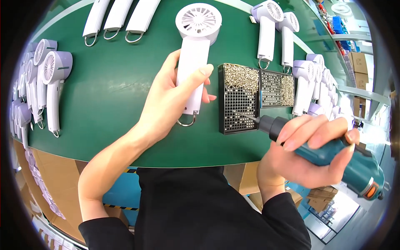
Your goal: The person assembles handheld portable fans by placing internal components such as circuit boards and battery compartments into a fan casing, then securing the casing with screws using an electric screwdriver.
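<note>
My left hand [171, 91] is closed round the white handle of a handheld fan [193, 56], its round slotted head pointing away from me and a metal loop at the near end. The thumb lies across the handle. In my right hand [312, 150] is a teal and black electric screwdriver [325, 156], gripped round its body and tilted. Its thin bit reaches over a black screw tray [239, 98] with rows of holes and a heap of small screws at the far end. Whether the bit touches a screw, I cannot tell.
A second screw tray [277, 89] adjoins the first on the green table [112, 104]. More fans [54, 79] crowd the left side, with others [266, 33] at the far right and along the right edge. Several white handles [118, 16] lie at the back. Cardboard boxes [54, 175] stand below.
</note>
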Motion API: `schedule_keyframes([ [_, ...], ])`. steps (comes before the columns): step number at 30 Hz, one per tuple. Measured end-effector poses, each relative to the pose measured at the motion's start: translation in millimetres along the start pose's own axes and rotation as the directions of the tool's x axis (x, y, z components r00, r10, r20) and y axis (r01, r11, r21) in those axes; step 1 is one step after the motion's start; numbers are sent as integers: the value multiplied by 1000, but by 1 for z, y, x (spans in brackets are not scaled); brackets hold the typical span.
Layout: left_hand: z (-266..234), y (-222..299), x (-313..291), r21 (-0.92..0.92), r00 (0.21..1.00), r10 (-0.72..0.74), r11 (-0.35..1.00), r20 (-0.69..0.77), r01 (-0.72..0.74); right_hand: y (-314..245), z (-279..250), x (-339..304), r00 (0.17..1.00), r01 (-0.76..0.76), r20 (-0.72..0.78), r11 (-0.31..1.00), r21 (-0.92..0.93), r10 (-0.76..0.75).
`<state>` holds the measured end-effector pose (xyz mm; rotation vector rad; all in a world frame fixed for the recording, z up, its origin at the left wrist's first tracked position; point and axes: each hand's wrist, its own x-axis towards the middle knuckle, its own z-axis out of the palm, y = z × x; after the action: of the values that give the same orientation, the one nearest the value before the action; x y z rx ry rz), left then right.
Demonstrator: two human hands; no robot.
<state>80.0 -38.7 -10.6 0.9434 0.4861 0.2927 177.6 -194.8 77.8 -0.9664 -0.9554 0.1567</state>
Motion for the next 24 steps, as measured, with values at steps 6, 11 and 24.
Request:
schedule_keyframes([
  [6, 1, -7, -2, 2, 999, 20, 1000, 30, -21, 10, 27, -2, 997, -5, 81, 1000, 8, 4],
  [11, 3, -4, -2, 76, 998, -55, 996, -10, 56, 19, 28, -6, 990, -24, 142, 999, 21, 20],
  [24, 6, -10, -3, 113, 999, 7, 994, -32, -4, 28, 37, -14, 988, -137, 66, 988, -66, 141],
])
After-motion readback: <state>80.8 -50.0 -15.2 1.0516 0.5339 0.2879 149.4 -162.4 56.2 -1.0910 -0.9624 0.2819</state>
